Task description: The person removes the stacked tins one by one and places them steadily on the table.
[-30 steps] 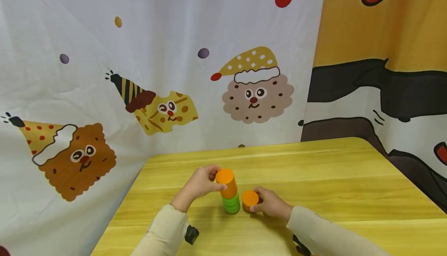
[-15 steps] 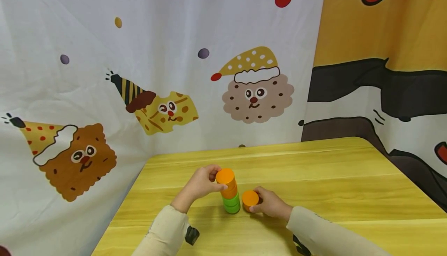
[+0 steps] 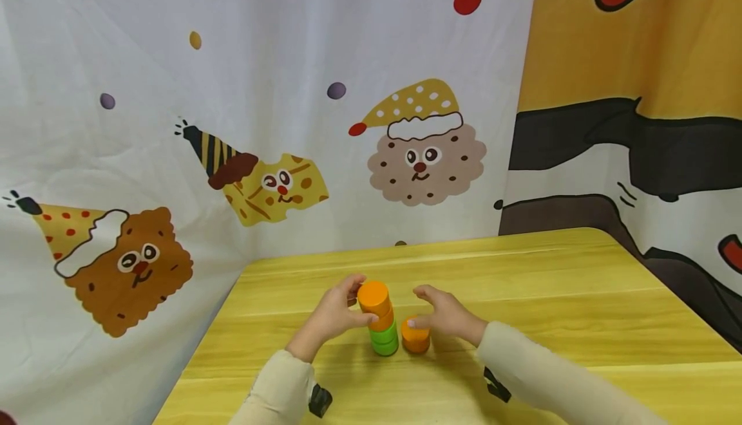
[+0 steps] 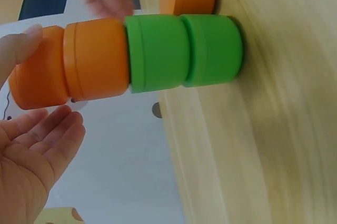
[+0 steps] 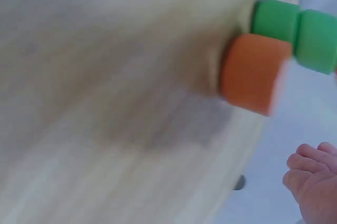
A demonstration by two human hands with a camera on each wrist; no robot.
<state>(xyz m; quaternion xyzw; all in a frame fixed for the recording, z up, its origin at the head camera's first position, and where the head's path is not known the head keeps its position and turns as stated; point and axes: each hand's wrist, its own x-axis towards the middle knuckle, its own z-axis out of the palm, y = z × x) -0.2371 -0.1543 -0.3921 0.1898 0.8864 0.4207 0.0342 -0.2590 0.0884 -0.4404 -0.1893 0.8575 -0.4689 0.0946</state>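
Note:
A stack of short round blocks stands upright on the wooden table (image 3: 522, 302), two orange blocks (image 4: 97, 58) above two green blocks (image 4: 160, 52). My left hand (image 3: 335, 314) is at the top of the stack. In the left wrist view its thumb (image 4: 21, 47) overlaps the top orange block, while the fairly straight fingers lie apart on the other side. Just right of the stack, a single orange block (image 3: 417, 341) sits on the table. Above it hovers my right hand (image 3: 452, 315), thumb and fingers spread, holding nothing; in the right wrist view its fingers show beyond the block.
Behind the table hangs a white curtain (image 3: 278, 45) printed with cartoon biscuits and cheese. An orange, black and white printed panel (image 3: 608, 71) covers the right side. The table's back edge runs close to the curtain.
My right hand has let go of the single orange block and risen above it, fingers spreading. My left hand has loosened at the stack's top, its thumb slightly lower. The blocks stay put.

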